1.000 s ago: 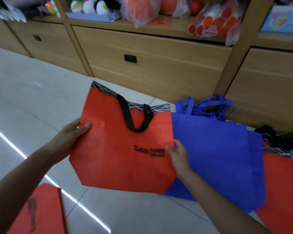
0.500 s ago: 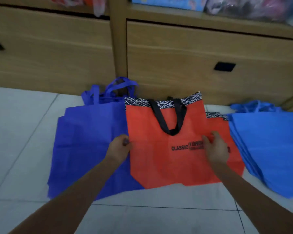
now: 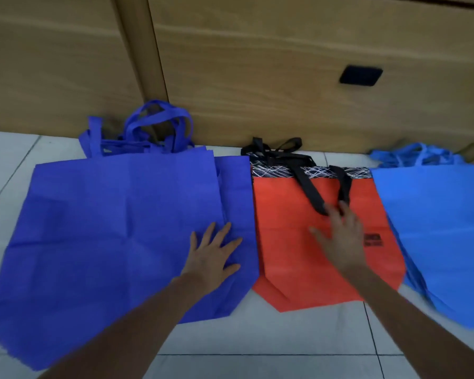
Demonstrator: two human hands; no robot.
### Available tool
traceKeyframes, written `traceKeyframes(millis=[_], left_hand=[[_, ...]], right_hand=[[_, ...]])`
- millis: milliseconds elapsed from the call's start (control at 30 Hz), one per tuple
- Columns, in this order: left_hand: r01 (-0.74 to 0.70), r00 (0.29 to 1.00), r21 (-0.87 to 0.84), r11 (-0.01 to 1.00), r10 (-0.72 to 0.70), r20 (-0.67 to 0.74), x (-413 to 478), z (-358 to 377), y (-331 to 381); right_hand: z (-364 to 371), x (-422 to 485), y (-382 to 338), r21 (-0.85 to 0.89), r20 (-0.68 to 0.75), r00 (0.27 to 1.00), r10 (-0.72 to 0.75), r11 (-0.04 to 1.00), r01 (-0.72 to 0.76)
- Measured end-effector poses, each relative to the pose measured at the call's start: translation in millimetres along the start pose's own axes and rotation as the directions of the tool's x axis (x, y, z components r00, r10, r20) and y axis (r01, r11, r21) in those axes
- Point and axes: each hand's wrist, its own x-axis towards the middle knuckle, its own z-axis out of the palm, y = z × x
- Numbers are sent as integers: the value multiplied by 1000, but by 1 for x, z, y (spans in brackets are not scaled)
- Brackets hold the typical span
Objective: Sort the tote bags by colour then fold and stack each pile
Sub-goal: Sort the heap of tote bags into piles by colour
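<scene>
Three piles of tote bags lie flat on the tiled floor against a wooden cabinet. The dark blue pile (image 3: 107, 231) is on the left, its handles bunched at the cabinet foot. The orange pile (image 3: 293, 258), with black handles and a black-and-white patterned band, lies in the middle. The light blue pile (image 3: 443, 231) is on the right. My left hand (image 3: 212, 255) rests flat with fingers spread on the right edge of the dark blue pile. My right hand (image 3: 340, 236) lies open on the top orange bag, fingertips at the black handle loop.
Wooden cabinet drawers (image 3: 285, 77) with a black recessed pull (image 3: 360, 75) stand directly behind the piles. White floor tiles (image 3: 285, 337) stretch in front of the bags toward me.
The orange bag, carried to the right from over the dark blue pile, now lies on the orange pile. Both hands have let go and press flat; the view has dipped closer.
</scene>
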Motion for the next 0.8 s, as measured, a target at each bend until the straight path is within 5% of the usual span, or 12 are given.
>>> traceKeyframes(millis=[133,267,400,567,700,800], left_hand=[[-11,1000,4,1000,11,16,2,-5,-3],[18,998,5,1000,-18,57,7,3,-11],[16,999,-32,999,-15,45,0,-2,-19],[-52,958,-190,980,-4,-285,-36,-15,-47],[-41,907,-310,950,-95,-410,-91,-27,-86],[65,907,-367,928,-208,-366,-142,-33,-131]], right_hand=[[47,-11,-66,66,206,942,-265,964,257],[65,-13,-100,36,309,934,-177,984,175],[71,-16,-109,4,271,958,-99,995,101],[62,-13,-148,134,108,994,28,990,-42],[41,-33,-219,281,-53,982,-179,941,187],[30,-60,-279,364,-115,922,-369,848,385]])
